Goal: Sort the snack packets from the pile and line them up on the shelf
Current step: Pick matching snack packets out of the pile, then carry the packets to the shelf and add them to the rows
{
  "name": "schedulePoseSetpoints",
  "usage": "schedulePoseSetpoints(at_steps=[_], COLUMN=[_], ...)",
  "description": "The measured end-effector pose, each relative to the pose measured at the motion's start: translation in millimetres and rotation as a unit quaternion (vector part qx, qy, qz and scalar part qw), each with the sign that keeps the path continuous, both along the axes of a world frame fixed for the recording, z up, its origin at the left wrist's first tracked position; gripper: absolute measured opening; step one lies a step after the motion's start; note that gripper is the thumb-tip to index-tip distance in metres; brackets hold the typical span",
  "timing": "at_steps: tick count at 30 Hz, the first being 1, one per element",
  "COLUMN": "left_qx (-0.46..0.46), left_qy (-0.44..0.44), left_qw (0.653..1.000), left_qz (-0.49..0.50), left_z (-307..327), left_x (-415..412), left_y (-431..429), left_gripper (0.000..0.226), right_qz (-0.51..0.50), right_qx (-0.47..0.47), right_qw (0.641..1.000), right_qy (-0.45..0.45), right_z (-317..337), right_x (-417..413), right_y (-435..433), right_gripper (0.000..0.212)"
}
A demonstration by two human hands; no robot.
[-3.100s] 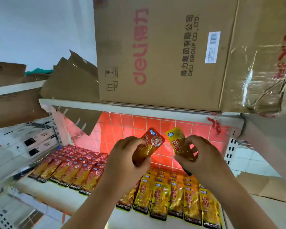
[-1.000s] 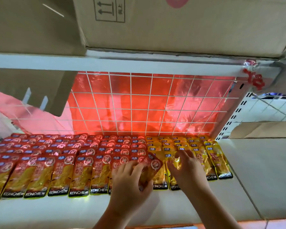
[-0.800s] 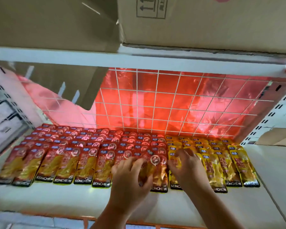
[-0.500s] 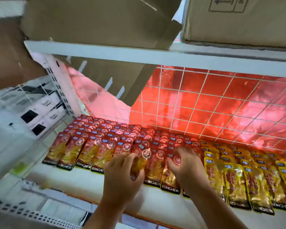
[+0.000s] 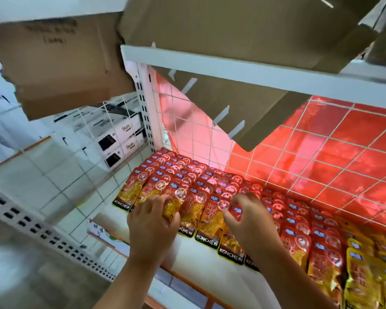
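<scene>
Dozens of packets are down on this white shelf [image 5: 194,255], folks. Cardboard [image 5: 232,25] hangs low overhead, and a wire grid [image 5: 321,152] with red foil closes the back. Red rows [image 5: 178,172] fill the left and middle, lapped like roof tiles. Yellow rows [image 5: 366,275] begin at the far right. The pile itself is out of view.

Left hand [image 5: 153,224] has fingers and thumb curled round a red packet [image 5: 174,206], holding it tilted over the front of the red rows, near their left end. Right hand [image 5: 252,226] sits near it, fingers hooked down onto the front row. Whether it is pinching one or only steadying them, I cannot tell.

Here's the danger as I see it. These foil packets look slippery and lie loosely lapped, so a push while tucking this one in could skid its neighbours out of line. It could also nudge the front ones over the shelf lip. Drop it in crooked and the whole row reads wrong.
</scene>
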State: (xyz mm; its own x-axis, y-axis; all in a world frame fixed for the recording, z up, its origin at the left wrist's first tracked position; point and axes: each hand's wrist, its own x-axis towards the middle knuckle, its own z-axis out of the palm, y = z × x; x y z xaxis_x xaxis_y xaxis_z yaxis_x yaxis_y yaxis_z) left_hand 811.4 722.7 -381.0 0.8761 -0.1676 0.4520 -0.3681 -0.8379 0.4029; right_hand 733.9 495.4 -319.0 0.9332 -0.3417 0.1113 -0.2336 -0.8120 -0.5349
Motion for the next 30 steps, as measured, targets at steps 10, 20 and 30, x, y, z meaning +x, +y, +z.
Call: schedulePoseSetpoints(at_steps=[10,20,30], left_qx=[0.054,0.078,0.037], left_qy=[0.031,0.066,0.009], left_qw=[0.998,0.994,0.999], left_qz=[0.029,0.049,0.019], left_z=[-9.9,-7.7,-0.1], left_x=[1.8,2.3,-4.5], left_y=[-2.3,-3.8,-6.3], left_gripper=[0.053,0.056,0.051], right_qz=[-0.006,-0.018,-0.029], right_qx=[0.019,0.005,-0.009], right_qw=[1.000,1.000,0.999], right_qy=[0.008,0.002,-0.022], right_z=[2.4,2.8,9.1], right_x=[5.3,-5.8,-26.1], right_y=[0.4,-4.9,-10.4], right_gripper=[0.029,0.030,0.030])
